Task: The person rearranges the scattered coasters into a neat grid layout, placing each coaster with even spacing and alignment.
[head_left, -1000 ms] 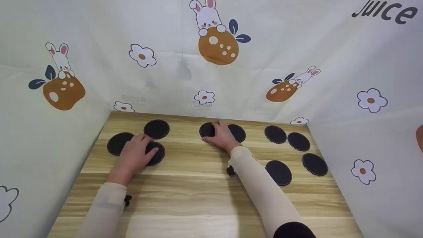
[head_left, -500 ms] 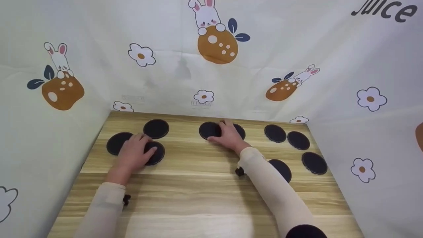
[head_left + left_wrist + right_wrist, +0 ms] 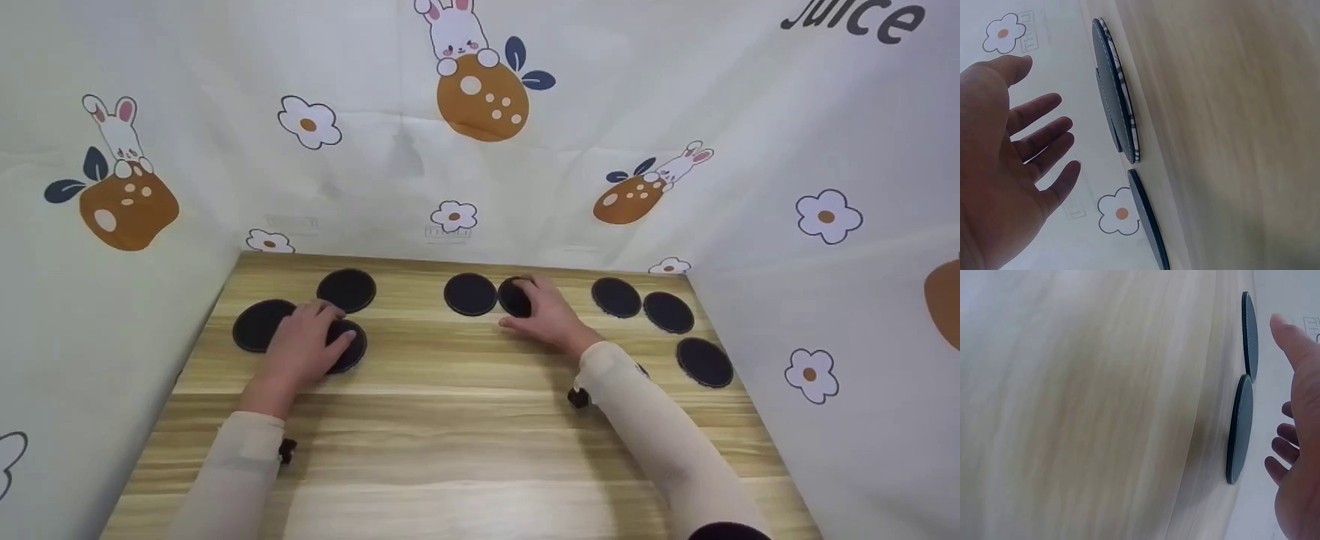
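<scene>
My left hand (image 3: pixel 300 341) is over a group of three round black coasters at the left: one left (image 3: pixel 257 327), one behind (image 3: pixel 346 291), one partly beneath the thumb (image 3: pixel 352 352). In the left wrist view its fingers are loosely bent, holding nothing, beside a coaster with a checked edge (image 3: pixel 1114 95). My right hand (image 3: pixel 551 315) hovers by the right coaster (image 3: pixel 514 298) of a side-by-side pair, covering part of it; the left one (image 3: pixel 470 294) lies in full view. The right wrist view shows that hand apart from both coasters (image 3: pixel 1242 430), nothing in its grasp.
Three more black coasters (image 3: pixel 616 298) lie toward the wooden table's (image 3: pixel 420 450) right back corner. A pale cloth (image 3: pixel 360 180) printed with rabbits, oranges and flowers walls in the back and both sides.
My right hand has shifted right, from the left coaster of the middle pair to the right one. The forearm now covers the coaster at the lower right. My left hand stays put.
</scene>
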### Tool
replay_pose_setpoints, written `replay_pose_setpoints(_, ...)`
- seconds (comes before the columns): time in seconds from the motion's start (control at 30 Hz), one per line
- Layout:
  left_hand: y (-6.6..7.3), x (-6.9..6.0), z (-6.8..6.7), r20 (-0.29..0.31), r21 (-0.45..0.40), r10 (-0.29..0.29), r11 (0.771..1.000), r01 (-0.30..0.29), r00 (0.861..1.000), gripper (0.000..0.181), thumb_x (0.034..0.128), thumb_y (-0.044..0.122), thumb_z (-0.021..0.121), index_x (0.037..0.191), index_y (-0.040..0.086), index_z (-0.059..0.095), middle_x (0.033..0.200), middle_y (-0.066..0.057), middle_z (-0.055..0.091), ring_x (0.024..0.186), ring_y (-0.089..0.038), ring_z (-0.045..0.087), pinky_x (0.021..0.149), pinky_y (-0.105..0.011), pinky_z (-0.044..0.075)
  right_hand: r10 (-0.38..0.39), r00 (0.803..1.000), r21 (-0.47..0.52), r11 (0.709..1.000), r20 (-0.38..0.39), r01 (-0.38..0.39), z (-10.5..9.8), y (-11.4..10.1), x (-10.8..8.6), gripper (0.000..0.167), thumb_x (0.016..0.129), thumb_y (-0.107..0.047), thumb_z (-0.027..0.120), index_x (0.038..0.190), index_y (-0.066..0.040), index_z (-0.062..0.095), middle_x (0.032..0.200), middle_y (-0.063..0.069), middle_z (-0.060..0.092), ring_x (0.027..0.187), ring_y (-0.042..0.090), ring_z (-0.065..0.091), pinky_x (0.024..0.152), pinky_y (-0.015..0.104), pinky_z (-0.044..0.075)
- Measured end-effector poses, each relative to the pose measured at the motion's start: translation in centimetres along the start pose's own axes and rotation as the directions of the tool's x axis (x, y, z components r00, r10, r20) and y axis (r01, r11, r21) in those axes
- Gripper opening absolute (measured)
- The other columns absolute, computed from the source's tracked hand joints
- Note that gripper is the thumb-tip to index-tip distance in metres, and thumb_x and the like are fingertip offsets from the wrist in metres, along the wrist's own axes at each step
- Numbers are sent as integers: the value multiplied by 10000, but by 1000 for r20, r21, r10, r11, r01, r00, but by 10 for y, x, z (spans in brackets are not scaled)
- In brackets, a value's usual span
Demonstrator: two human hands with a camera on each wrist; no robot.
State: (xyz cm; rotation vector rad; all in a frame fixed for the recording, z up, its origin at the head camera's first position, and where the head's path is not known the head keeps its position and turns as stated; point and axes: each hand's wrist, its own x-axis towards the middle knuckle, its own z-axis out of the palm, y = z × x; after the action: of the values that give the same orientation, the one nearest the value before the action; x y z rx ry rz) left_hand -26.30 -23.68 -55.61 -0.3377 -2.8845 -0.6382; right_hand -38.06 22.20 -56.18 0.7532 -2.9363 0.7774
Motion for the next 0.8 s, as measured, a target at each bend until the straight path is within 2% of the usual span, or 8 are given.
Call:
replay_pose_setpoints(0.23,1,0,0,16,-9,-1,1000,1,1000,470,1094,365,687,1370,-15,687,1467,-297,598,1393,-525,542,1138,-728,434,-14,1000,-58,998,11,14,-6,10,-13,955,899,-568,896,1616,-48,539,1693,203,439,1565,408,409,1283,540,364)
replay_pose_setpoints(0.5,4,2,-3,23,-8,3,1000,-3,1000,469,1095,358,682,1374,-19,684,1468,-296,596,1392,-527,543,1136,-726,436,-28,999,-98,995,25,30,-5,24,-24,974,918,-582,869,1673,-103,485,1759,141,376,1615,390,340,1305,553,320)
replay_pose_setpoints(0.8,6,3,-2,19,-8,12,1000,-12,1000,449,1091,335,691,1363,-22,689,1457,-301,600,1385,-533,547,1123,-738,441,-53,996,-103,993,74,61,-3,26,-34,983,938,-586,836,1702,-109,441,1792,116,335,1630,423,314,1317,581,285)
